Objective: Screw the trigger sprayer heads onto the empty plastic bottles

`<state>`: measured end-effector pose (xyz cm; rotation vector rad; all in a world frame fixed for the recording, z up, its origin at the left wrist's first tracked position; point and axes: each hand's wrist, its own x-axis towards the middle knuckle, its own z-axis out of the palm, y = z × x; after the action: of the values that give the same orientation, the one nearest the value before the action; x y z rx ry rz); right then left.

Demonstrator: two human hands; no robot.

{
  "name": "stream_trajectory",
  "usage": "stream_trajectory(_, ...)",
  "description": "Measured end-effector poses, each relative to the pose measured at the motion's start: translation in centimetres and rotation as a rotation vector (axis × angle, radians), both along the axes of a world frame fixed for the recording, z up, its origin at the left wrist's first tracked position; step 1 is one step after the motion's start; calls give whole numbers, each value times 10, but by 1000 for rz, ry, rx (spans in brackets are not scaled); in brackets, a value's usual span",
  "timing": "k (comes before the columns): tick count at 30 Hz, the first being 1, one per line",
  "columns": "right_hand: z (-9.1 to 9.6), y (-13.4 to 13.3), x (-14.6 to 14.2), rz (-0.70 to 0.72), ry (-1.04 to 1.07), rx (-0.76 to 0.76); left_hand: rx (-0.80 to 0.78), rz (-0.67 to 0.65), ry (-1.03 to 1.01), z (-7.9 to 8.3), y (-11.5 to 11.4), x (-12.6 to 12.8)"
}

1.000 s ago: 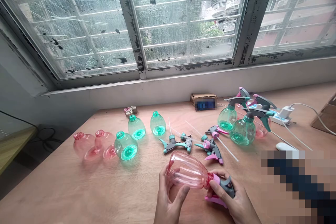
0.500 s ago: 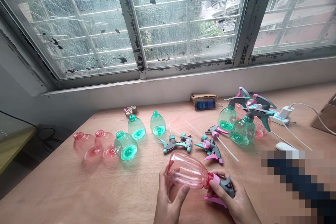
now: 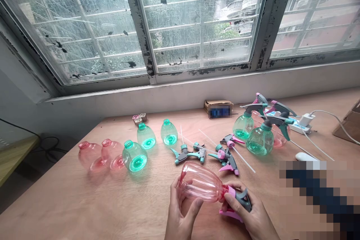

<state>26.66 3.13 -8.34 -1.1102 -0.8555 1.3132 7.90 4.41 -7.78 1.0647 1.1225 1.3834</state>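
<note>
A clear pink spray bottle [image 3: 201,183] lies sideways in the air between my hands at the table's front. Its base and side rest in my left hand [image 3: 182,210], the thumb along the lower side. On the bottle's neck sits a grey and pink trigger sprayer [image 3: 242,199]; my right hand [image 3: 250,210] grips it, thumb and fingers around the pink collar. Whether the collar is fully tight I cannot tell. Just beyond the bottle lie several loose trigger sprayers, among them a green and grey one [image 3: 182,154] and a pink and grey one [image 3: 229,161].
Open-necked bottles, pink [image 3: 89,155] and green [image 3: 135,157], stand at the left. Bottles with sprayers fitted, one green [image 3: 259,140] in front, stand at the right near a power strip [image 3: 299,125]. A small cardboard box [image 3: 218,104] and a white mouse [image 3: 306,156] are also there.
</note>
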Motion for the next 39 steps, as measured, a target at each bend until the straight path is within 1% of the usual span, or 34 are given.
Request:
stream_trajectory(5, 3, 0, -1, -11, 6, 11, -1, -2, -8, 2, 0, 0)
stream_trajectory(10, 0, 0, 0, 1, 0, 20, 1, 7, -5, 2, -1, 0)
stream_trajectory(14, -2, 0, 0, -19, 12, 20, -3, 3, -10, 1, 0, 0)
stream_trajectory(20, -1, 0, -2, -44, 15, 12, -18, 13, -11, 0, 0, 0)
stream_trajectory(25, -1, 0, -2, -43, 12, 2, -16, 12, -13, 2, 0, 0)
stream_trajectory(29, 1, 0, -2, -39, 28, 2, -18, -13, -16, 4, -1, 0)
stream_trajectory(34, 6, -1, -2, -38, 37, 19, -23, 11, -13, 3, -1, -2)
stream_trajectory(39, 7, 0, -2, -52, 43, 40, 2, 17, -25, 7, -1, -1)
